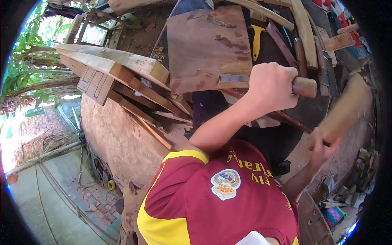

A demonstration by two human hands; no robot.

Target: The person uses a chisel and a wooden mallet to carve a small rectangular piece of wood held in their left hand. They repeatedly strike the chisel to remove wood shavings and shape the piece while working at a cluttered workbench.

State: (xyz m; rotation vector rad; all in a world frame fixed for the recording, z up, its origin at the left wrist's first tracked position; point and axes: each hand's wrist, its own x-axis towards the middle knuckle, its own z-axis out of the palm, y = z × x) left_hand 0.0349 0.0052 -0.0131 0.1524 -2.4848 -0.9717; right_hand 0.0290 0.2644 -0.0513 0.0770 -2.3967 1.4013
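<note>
While my left hand (271,87) clamps shut around the chisel (261,81) on the board (208,45), my right hand (322,149) grips the blurred mallet (345,110), aiming squarely at its butt

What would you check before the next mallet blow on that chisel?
1. Left hand wrapped fully around the chisel handle: ok.
2. Handle end clear of fingers for the strike: ok, the butt sticks out past the fist.
3. Right hand gripping the wooden mallet: ok, though it is blurred.
4. Chisel blade set against the brown board: ok, the metal lies along its lower edge.
5. Board held steady: cannot tell, no clamp shows.
6. Exact spot of the cutting edge: cannot tell, too small to see.
</note>
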